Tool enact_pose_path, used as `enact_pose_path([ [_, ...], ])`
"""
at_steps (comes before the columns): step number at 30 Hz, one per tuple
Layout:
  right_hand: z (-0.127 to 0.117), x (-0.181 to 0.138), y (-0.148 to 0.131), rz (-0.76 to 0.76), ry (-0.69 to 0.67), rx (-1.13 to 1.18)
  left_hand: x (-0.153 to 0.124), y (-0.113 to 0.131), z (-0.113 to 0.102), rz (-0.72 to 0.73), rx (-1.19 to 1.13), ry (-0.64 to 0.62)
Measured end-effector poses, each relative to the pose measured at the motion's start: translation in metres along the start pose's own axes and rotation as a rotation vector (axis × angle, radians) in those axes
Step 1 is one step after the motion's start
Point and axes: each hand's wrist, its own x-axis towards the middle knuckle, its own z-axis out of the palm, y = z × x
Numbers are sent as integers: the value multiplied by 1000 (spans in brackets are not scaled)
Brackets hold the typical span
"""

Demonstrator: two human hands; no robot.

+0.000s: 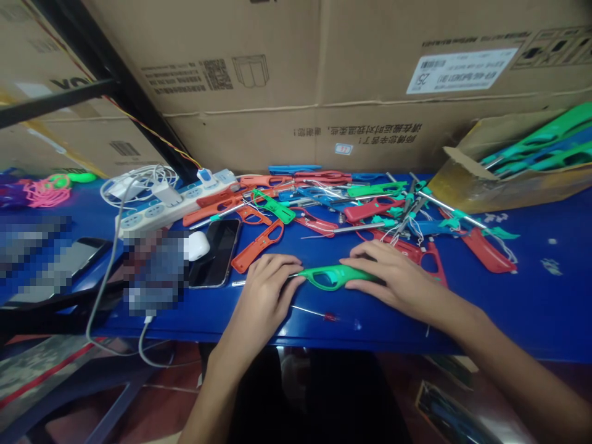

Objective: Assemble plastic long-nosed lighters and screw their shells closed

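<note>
A green plastic lighter handle (pixel 330 276) lies on the blue table (pixel 531 296) between my hands. My right hand (pixel 393 274) is closed over its right end and presses it down. My left hand (pixel 266 290) pinches its left end, where a thin metal rod sticks out. A thin wire with a red tip (pixel 319 314) lies on the table just in front of the handle. Behind my hands is a pile of several red, orange, blue and green lighter handles (pixel 351 203) with metal rods and white wires.
A black phone (pixel 217 250) and white earbud case (pixel 198 245) lie left of my hands. A white power strip (pixel 171 203) with cables sits behind them. An open carton (pixel 504 179) with green and blue handles stands at the right. Cardboard boxes (pixel 300 80) wall the back.
</note>
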Motion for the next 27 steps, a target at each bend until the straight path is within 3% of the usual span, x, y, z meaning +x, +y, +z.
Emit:
enact_pose_path([
  [16,5,1,-1,-82,43,-142,-4,3,4,19,137,32],
  [27,6,3,-7,-154,89,-306,-2,9,-1,116,303,0],
])
